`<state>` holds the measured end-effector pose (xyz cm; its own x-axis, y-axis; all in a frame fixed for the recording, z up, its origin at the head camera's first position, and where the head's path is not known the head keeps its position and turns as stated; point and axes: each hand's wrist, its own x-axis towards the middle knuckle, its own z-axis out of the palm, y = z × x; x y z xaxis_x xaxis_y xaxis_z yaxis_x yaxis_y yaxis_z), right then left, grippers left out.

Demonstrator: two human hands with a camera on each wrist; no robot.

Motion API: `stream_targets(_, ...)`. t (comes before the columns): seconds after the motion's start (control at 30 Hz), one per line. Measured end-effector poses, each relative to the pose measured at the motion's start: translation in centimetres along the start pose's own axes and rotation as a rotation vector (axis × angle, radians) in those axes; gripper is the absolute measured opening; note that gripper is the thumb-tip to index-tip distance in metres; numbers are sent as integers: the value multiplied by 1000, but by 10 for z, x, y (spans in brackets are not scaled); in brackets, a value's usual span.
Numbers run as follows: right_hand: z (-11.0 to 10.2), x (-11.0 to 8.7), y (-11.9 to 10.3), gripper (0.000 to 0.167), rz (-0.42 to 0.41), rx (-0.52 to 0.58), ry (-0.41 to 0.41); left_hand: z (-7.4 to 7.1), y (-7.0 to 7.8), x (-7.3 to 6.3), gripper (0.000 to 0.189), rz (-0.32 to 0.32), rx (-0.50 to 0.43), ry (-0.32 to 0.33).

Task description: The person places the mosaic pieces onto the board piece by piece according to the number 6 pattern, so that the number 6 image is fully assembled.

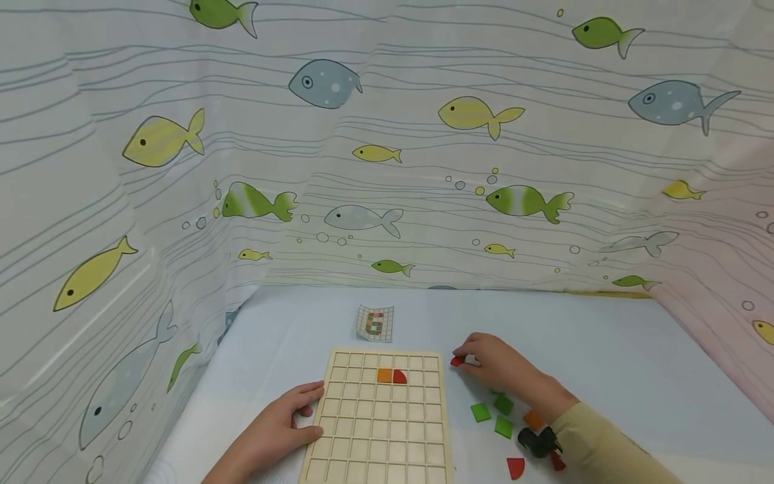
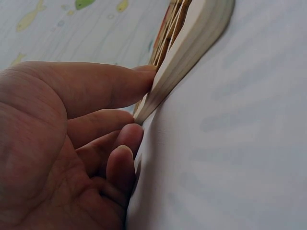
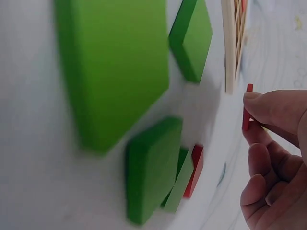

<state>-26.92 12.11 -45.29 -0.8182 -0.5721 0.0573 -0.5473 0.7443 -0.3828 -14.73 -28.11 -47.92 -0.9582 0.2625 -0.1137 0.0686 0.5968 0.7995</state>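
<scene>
A wooden grid board [image 1: 367, 430] lies on the table, with an orange square tile [image 1: 384, 376] and a red quarter-round tile [image 1: 400, 377] side by side in its cells. At the board's left edge, my left hand [image 1: 275, 423] touches the rim with thumb and fingertips; in the left wrist view the thumb [image 2: 110, 86] rests against the wooden side. Just off the board's upper right corner, my right hand [image 1: 504, 366] pinches a small red tile [image 3: 247, 108] between thumb and fingers. Its full outline is partly hidden by the fingers.
Several green tiles [image 1: 480, 412] lie right of the board, near an orange tile [image 1: 534, 420] and a red quarter-round tile [image 1: 516, 468]. The right wrist's black device [image 1: 538, 441] hides part of the pile. A patterned card [image 1: 375, 323] lies behind the board; fish-print curtains surround the table.
</scene>
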Motion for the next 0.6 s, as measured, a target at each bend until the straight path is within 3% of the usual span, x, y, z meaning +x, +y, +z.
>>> stream_targets(0.37, 11, 23, -30, 21, -188, -34, -16, 0, -1, 0, 70, -1, -1, 8)
stream_targets(0.6, 17, 35, -52, 21, -211, -12, -45, 0, -1, 0, 70, -6, -6, -8)
